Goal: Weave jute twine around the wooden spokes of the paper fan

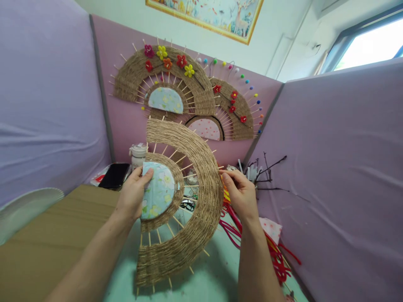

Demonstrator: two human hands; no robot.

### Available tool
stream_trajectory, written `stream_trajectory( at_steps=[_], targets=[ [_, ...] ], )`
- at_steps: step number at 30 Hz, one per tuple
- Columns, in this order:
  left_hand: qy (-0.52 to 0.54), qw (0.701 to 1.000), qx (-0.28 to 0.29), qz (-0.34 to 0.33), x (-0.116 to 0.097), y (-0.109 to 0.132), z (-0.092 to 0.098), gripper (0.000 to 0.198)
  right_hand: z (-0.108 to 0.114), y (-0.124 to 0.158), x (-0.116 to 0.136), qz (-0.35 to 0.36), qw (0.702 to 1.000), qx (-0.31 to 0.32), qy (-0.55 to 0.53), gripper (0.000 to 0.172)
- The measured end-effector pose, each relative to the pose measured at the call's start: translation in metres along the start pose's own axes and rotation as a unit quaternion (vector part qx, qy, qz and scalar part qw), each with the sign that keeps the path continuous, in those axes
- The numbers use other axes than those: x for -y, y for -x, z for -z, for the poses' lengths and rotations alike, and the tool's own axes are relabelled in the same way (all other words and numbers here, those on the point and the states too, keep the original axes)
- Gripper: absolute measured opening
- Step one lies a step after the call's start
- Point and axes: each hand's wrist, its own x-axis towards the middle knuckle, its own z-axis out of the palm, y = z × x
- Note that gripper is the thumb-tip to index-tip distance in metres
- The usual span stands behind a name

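Note:
I hold a half-round fan woven from jute rope (pixel 201 201) upright over the table, with wooden sticks radiating from its centre. My left hand (pixel 134 195) grips the fan's middle, thumb pressed on the pale blue floral fabric patch (pixel 159 191). My right hand (pixel 241 191) is closed at the fan's outer rim, fingers pinched on a stick end there. The sticks show as bare spokes between the inner and outer rope bands.
Two finished fans with felt flowers (pixel 170 79) (pixel 234 109) hang on the pink back partition. Red and yellow pipe cleaners (pixel 273 251) lie at the right, dark twigs (pixel 267 167) behind them. A cardboard box (pixel 47 243), paper plate (pixel 25 207), white bottle (pixel 138 155) and black phone (pixel 115 175) sit left.

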Motion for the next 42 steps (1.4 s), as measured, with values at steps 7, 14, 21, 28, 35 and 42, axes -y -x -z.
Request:
stream_trajectory(
  at_steps=[7,14,21,28,35,42],
  targets=[
    [0.03,0.998,-0.023,0.044,-0.008,0.002,-0.005,0.012,0.001,0.0,-0.003,-0.002,1.0,-0.017,-0.018,0.026],
    [0.055,0.996,-0.046,0.051,-0.014,0.005,-0.008,0.013,-0.002,0.002,-0.005,-0.006,0.998,0.003,-0.058,0.033],
    [0.057,0.996,-0.071,0.012,-0.012,0.0,-0.005,0.013,-0.001,0.002,0.002,0.007,1.0,-0.006,0.004,0.031],
    [0.056,0.994,-0.08,-0.049,-0.004,-0.005,0.001,0.011,-0.001,0.004,0.009,0.008,0.999,-0.017,0.033,0.028],
    [0.073,0.989,-0.095,-0.084,0.0,-0.008,0.005,0.008,0.0,0.006,0.015,0.012,0.999,-0.019,0.036,0.028],
    [0.087,0.986,-0.102,-0.097,-0.002,-0.008,0.004,0.01,-0.002,0.007,0.014,0.013,1.0,-0.007,0.027,0.026]
  ],
)
